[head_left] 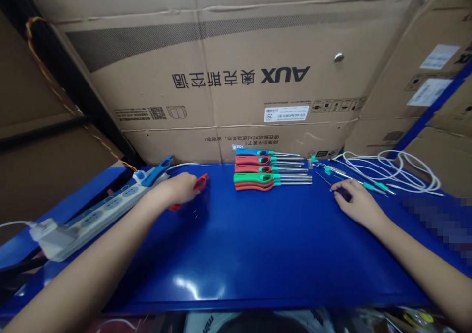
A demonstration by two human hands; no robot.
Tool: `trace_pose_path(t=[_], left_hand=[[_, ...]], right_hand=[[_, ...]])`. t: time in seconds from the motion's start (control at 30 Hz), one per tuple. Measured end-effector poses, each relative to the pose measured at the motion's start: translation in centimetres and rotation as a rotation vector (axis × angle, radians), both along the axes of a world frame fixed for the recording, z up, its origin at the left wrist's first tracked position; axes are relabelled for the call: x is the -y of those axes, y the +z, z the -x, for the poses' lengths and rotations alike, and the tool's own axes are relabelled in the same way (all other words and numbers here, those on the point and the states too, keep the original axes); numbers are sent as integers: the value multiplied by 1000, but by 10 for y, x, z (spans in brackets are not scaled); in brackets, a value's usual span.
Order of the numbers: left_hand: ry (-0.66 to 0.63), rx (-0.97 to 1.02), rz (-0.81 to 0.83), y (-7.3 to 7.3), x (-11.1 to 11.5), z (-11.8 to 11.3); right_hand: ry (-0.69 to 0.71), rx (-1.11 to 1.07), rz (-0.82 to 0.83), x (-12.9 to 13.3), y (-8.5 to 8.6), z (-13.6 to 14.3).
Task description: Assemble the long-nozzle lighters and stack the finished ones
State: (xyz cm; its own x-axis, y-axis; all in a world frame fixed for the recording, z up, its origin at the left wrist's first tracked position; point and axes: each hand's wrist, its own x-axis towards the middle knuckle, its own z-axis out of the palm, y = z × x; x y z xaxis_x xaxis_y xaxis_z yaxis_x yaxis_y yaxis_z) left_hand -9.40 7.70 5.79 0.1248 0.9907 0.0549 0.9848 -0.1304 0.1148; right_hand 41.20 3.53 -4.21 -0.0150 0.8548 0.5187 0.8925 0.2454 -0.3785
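My left hand [180, 188] is closed around a red lighter handle [201, 181], whose looped end sticks out past the fingers. Its lower part shows under the palm. On the right, my right hand [352, 195] has its fingers curled together at the end of a thin dark metal rod [323, 178] that points up and left. Between the hands lies a stack of long-nosed lighters [252, 178] with blue, red and green handles, their metal tubes pointing right. Beyond the right fingers are loose metal tubes with green ends [368, 186].
A white power strip [110, 208] with a plug runs along the left side, a blue lighter handle [157, 171] at its far end. Coiled white cable [401, 171] lies back right. A cardboard wall [228, 43] stands behind the blue table [265, 254].
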Motion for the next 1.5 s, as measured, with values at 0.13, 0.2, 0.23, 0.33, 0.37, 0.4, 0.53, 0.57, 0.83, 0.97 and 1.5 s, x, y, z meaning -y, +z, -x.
trace_pose_path(t=[0.13, 0.2, 0.23, 0.33, 0.37, 0.4, 0.53, 0.57, 0.83, 0.97, 1.5], left_hand=[[-341, 59, 177, 7, 53, -42], [-567, 171, 205, 0, 76, -72], [-614, 227, 200, -7, 86, -86], [-736, 337, 81, -37, 102, -118], [-774, 355, 47, -46, 104, -123], [-784, 379, 25, -53, 104, -125], [-730, 386, 19, -59, 99, -112], [-694, 372, 22, -57, 98, -107], [-702, 479, 55, -57, 92, -97], [-718, 497, 33, -65, 93, -101], [-593, 704, -37, -80, 77, -104]], right_hand=[[40, 100, -125, 6, 8, 11], [116, 156, -151, 15, 16, 25], [186, 178, -142, 21, 20, 33], [446, 249, -81, 41, 30, 61], [508, 255, -84, 47, 32, 70], [556, 263, -76, 52, 33, 78], [678, 291, 12, 65, 34, 101], [689, 293, 33, 67, 34, 104], [671, 285, 26, 69, 36, 114], [664, 190, 36, 70, 36, 115], [647, -36, 81, 60, 36, 107]])
